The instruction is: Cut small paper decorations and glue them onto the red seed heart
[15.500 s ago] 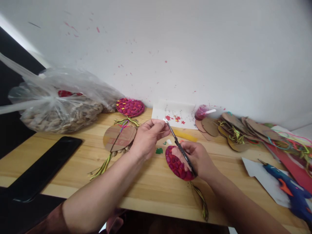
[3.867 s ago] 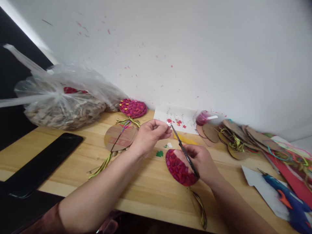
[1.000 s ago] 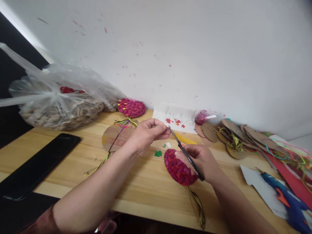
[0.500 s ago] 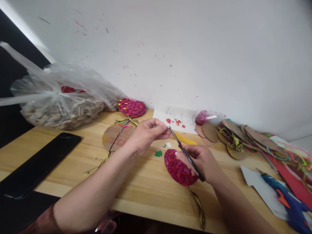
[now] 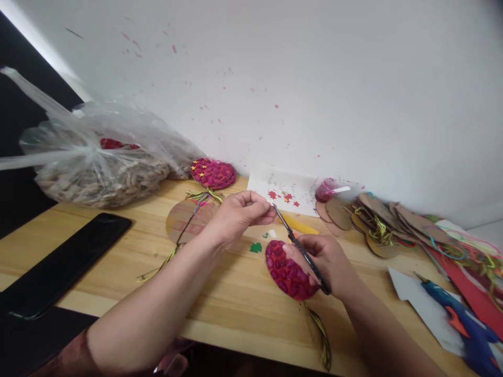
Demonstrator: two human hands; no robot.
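Observation:
My right hand [image 5: 328, 257] grips black scissors [image 5: 299, 246] whose tips point up and left toward my left hand [image 5: 238, 217]. My left hand is closed in a pinch at the scissor tips, holding something too small to make out. Under my right hand lies a round red disc [image 5: 285, 271] covered in painted seeds, with a yellow-green tassel [image 5: 321, 335] hanging over the table's front edge. Small green [image 5: 255, 247] and white scraps lie beside the disc on the wooden table [image 5: 243, 303].
A plastic bag of seeds [image 5: 98, 167] sits back left, a black phone [image 5: 58, 264] front left. A brown cardboard disc [image 5: 186, 220], a finished red disc [image 5: 212, 173], white paper with red stars [image 5: 285, 191], stacked cardboard discs [image 5: 377, 217] and a blue glue gun [image 5: 459, 319] lie around.
Almost nothing differs: both hands stay in place, with the scissor tips held at my left hand's pinched fingers throughout.

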